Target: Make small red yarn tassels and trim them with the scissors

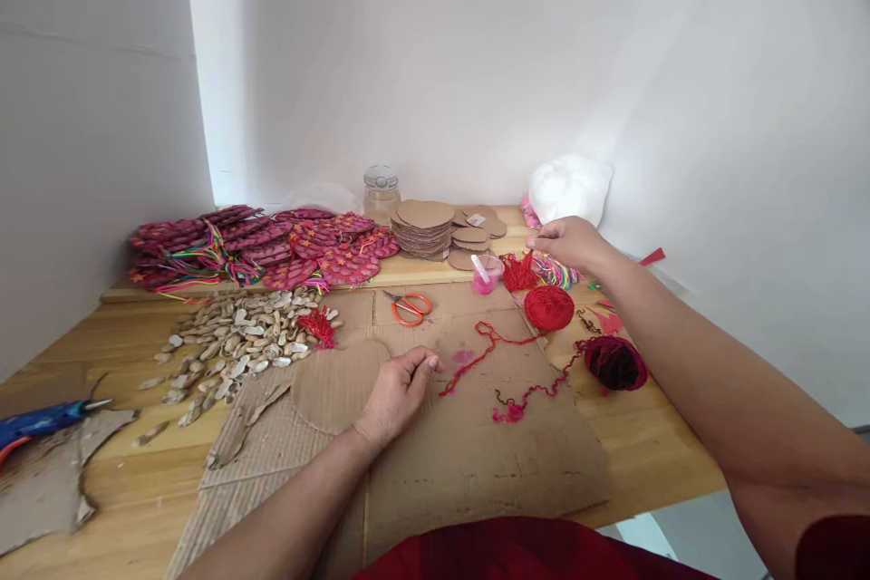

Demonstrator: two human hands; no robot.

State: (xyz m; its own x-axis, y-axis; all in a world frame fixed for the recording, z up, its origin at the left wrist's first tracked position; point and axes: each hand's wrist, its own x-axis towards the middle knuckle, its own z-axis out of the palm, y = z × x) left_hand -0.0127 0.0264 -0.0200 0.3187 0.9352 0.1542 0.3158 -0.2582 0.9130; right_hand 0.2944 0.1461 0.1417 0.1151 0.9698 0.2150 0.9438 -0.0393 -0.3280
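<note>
We note our curled left hand [402, 388] over the edge of a heart-shaped brown cardboard piece [338, 383], our right hand [569, 242] near multicoloured stringy yarn [557, 271], both grips unclear.

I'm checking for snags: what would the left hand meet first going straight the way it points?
The left hand would likely meet the red yarn strand on the cardboard first; depth is unclear.

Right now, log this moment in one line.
left hand: at right edge of cardboard heart | right hand: by multicoloured threads, grip unclear | scissors: on cardboard sheet
</note>
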